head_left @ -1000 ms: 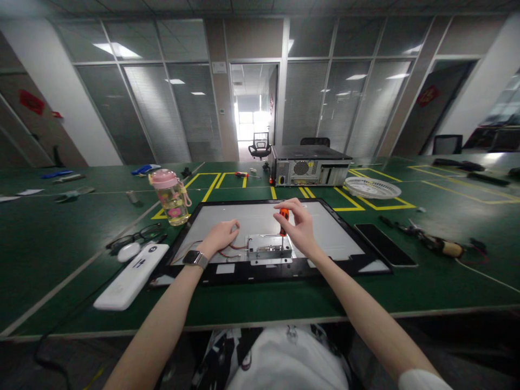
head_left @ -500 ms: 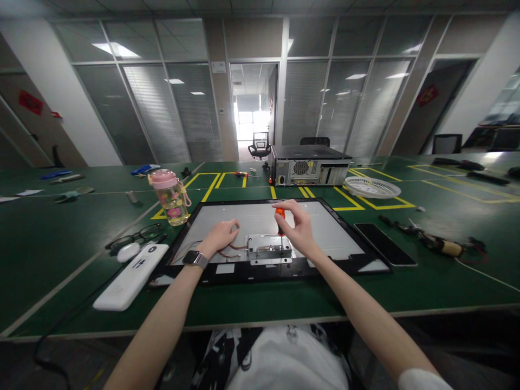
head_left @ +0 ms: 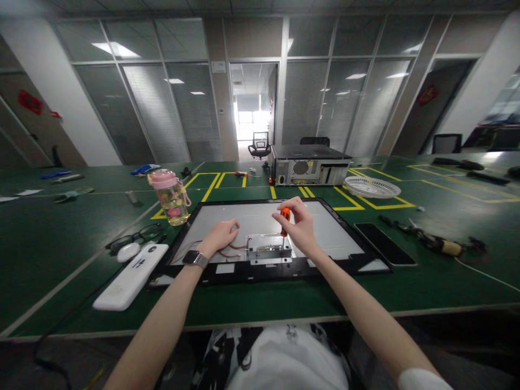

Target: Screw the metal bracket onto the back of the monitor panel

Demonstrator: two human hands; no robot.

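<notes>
A flat display panel (head_left: 252,216) with a black frame lies face down or up, I cannot tell which, on the green table. On its near edge sits a metal bracket with a small circuit board (head_left: 270,249), and brown wires (head_left: 235,247) run left from it. My right hand (head_left: 301,225) pinches the orange-and-black handle of a screwdriver (head_left: 285,215), which stands nearly upright with its shaft reaching down to the bracket's right end. My left hand (head_left: 220,237) rests on the panel left of the bracket, near the wires, its fingers curved and slightly apart, holding nothing visible.
A pink-lidded bottle (head_left: 168,197), glasses (head_left: 142,235) and a white power bank (head_left: 132,277) stand or lie left. Right are a black phone (head_left: 384,244) and a tool with cable (head_left: 441,245). Behind the panel stand a computer case (head_left: 311,162) and a white basket (head_left: 371,187).
My right fingers have shifted on the screwdriver's handle, so more of the orange handle shows, and its top leans slightly farther right. My left hand stays in place.
</notes>
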